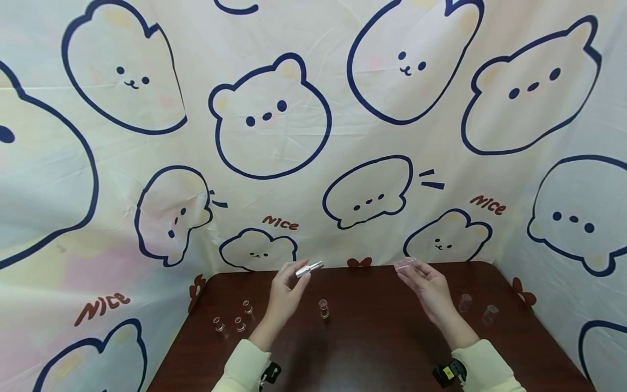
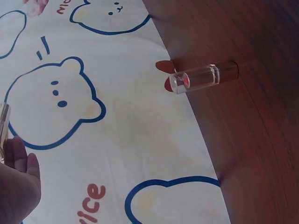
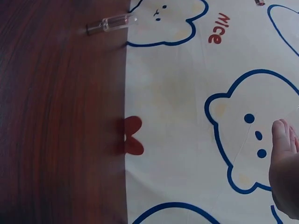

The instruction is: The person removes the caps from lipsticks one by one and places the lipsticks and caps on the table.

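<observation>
My left hand pinches a shiny silver lipstick tube between thumb and fingers, raised above the far part of the table. Part of this tube shows at the left edge of the left wrist view. In my right hand, a clear plastic cap is pinched at the fingertips, apart from the tube. Between the hands, a clear-capped lipstick stands upright on the table, and red shows inside it in the left wrist view.
Several small clear-topped lipstick pieces stand on the brown table left of my left forearm. Two clear caps stand to the right of my right hand. A cream cloth printed with cartoon bears hangs behind the table.
</observation>
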Motion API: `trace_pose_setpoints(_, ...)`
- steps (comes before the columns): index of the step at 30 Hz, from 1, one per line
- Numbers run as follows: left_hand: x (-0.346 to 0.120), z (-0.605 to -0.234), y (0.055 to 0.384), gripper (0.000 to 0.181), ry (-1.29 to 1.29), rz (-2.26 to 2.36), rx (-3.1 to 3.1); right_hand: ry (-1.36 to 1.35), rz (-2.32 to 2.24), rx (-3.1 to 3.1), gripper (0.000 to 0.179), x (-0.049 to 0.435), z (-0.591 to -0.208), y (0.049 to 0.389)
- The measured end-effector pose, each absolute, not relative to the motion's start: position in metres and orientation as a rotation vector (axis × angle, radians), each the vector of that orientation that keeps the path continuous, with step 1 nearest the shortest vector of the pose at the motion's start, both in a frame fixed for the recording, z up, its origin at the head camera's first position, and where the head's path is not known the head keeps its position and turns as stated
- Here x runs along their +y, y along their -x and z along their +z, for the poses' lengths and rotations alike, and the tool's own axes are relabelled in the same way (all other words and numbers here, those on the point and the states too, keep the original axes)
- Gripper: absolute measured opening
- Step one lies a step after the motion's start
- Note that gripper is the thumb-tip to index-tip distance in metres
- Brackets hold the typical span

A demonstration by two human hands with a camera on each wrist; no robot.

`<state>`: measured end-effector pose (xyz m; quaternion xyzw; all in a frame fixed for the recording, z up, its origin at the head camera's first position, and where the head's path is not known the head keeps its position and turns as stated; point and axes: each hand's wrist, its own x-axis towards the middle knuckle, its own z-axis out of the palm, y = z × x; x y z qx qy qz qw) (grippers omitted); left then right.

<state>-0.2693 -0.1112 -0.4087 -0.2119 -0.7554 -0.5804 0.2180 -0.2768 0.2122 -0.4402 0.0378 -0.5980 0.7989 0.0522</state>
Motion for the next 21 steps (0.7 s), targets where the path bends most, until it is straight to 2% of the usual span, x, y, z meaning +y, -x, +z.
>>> trace_pose_setpoints(10, -0.123, -0.417, 0.265, 0.023, 0.463, -1.608, -2.148, -0.104, 2.285, -1.963, 0.054, 0.221, -0.452, 0.279)
trace_pose_setpoints(21, -0.139, -0.435, 0.269, 0.021, 0.331, -1.712, -2.152, -0.087, 2.111, -2.069, 0.049, 0.228, -0.467, 0.281)
